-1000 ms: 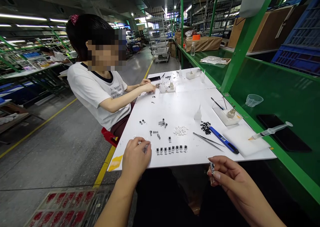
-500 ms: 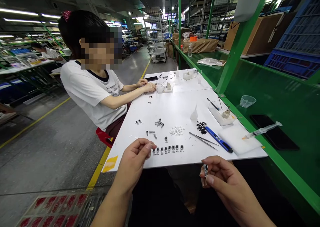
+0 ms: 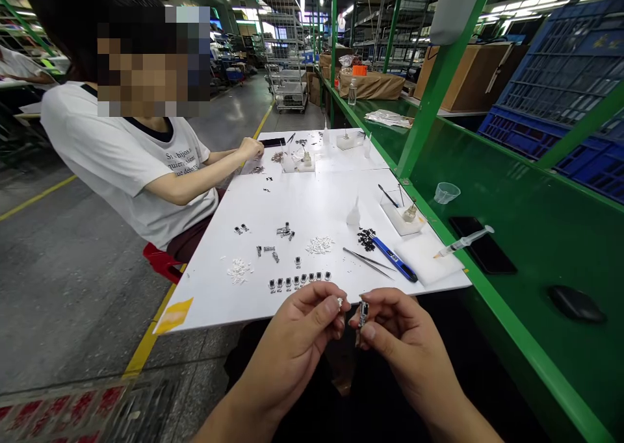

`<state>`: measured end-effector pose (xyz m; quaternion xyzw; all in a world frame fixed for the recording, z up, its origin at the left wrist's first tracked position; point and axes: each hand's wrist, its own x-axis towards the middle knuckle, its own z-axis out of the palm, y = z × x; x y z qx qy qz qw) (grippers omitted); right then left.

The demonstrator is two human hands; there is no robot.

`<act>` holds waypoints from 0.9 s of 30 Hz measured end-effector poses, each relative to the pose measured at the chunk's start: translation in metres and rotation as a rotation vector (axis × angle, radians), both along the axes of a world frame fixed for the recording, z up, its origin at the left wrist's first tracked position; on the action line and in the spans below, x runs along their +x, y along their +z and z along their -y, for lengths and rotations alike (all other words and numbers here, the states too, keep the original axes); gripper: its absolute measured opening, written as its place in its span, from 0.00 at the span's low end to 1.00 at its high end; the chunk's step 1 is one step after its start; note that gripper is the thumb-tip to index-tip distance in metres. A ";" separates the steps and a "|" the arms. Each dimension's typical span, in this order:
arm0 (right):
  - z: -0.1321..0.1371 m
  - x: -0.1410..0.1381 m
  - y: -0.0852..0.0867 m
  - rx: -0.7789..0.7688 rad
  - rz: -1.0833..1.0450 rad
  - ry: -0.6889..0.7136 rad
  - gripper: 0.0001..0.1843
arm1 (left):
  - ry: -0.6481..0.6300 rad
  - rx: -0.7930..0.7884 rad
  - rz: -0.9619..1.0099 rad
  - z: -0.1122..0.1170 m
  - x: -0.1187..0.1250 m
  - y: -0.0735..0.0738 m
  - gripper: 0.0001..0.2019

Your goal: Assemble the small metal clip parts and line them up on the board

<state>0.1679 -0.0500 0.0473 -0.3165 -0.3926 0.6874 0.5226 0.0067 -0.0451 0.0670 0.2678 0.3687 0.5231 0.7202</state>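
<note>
Apparently for fine control, the left hand (image 3: 305,329) pinches a tiny white piece (image 3: 340,302) at the fingertips; the right hand (image 3: 407,332) grips a metal-and-black component (image 3: 363,310) roughly upright, near the white tabletop (image 3: 312,199). Similar components (image 3: 288,283) stand in a row, presumably for easy reach.

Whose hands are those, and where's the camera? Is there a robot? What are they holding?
No robot here! These are a person's own bare hands, seen by one camera worn on that person's head, looking forward and down. The right hand pinches a small black-and-silver part. The left hand pinches a tiny whitish piece, mostly hidden by fingers. On the white table are a row of similar parts, heaps of little white pieces, a heap of black bits, tweezers and a blue tool. Another person sits at the table's left side.
</note>
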 end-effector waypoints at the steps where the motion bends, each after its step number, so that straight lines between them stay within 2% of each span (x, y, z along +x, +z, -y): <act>1: 0.000 0.000 0.000 0.004 0.007 -0.001 0.13 | -0.003 0.008 -0.011 0.001 0.001 0.001 0.08; 9: 0.003 0.002 0.004 0.048 0.029 -0.019 0.12 | 0.007 0.051 -0.225 0.005 0.002 -0.001 0.08; 16: 0.006 0.004 0.006 0.057 0.070 -0.020 0.11 | 0.059 0.120 -0.443 0.006 0.003 0.010 0.08; 27: 0.006 0.005 0.007 0.050 0.092 -0.004 0.11 | 0.047 0.152 -0.491 0.003 0.003 0.013 0.05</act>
